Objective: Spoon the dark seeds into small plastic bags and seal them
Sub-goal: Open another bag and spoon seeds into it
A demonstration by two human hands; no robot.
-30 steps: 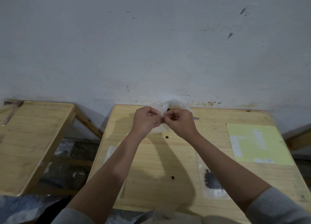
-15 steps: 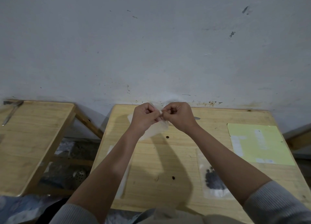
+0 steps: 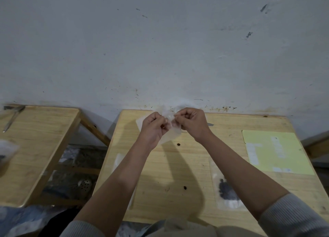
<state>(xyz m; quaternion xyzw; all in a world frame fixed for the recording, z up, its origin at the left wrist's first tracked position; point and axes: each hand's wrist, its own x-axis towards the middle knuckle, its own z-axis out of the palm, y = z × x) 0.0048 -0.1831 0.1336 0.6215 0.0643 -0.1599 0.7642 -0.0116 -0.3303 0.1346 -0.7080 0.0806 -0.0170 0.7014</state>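
Observation:
A small clear plastic bag (image 3: 170, 128) hangs in the air over the far middle of the wooden table (image 3: 195, 165). My left hand (image 3: 153, 130) and my right hand (image 3: 192, 123) both pinch its top edge, fingers curled, close together. The bag's lower part droops between my wrists. A filled bag of dark seeds (image 3: 227, 192) lies flat on the table under my right forearm. Two loose dark seeds (image 3: 178, 144) lie on the tabletop. A clear container behind my hands is mostly hidden.
A yellow-green sheet (image 3: 274, 151) lies at the table's right side. An empty clear bag (image 3: 119, 161) lies left of my left arm. A second wooden table (image 3: 35, 147) stands to the left with a metal tool (image 3: 13, 118) on it. The wall is close behind.
Both hands have kept pinching the bag's top, shifting slightly upward and apart along the edge. The bag now droops lower between my wrists.

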